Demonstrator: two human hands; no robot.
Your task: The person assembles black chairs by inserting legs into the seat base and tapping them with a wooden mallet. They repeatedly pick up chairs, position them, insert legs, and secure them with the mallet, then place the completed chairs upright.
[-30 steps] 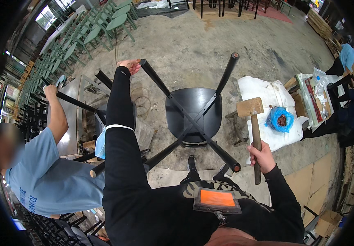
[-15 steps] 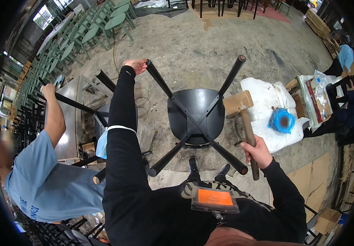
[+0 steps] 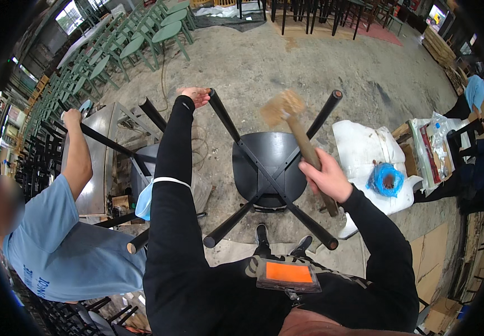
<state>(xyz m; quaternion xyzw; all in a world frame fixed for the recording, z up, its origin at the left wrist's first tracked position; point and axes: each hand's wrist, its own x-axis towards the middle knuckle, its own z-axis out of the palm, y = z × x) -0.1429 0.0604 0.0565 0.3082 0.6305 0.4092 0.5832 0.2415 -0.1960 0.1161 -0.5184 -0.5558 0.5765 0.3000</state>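
Observation:
A black chair [image 3: 270,168] stands upside down before me, its crossed legs pointing up. My left hand [image 3: 197,96] is at the tip of the far left leg [image 3: 222,112], fingers pinched together there. Whatever is between them is too small to make out. A wooden mallet [image 3: 304,137] is in my right hand [image 3: 331,176], gripped round the handle. Its blurred head [image 3: 283,108] is raised between the two far legs, apart from both. Brownish round ends show on the far right leg [image 3: 336,96] and near right leg [image 3: 331,243].
On my left a person in a blue shirt [image 3: 46,235] holds another upturned black chair [image 3: 146,151] by a metal-topped table [image 3: 93,190]. To the right, a blue plastic bag [image 3: 386,179] rests on white wrapping [image 3: 359,145]. Rows of green chairs [image 3: 132,47] stand far left.
The mallet has swung left and away from me, from right of the chair to above its far side. My left hand stays at the far left leg's tip; the view has shifted slightly.

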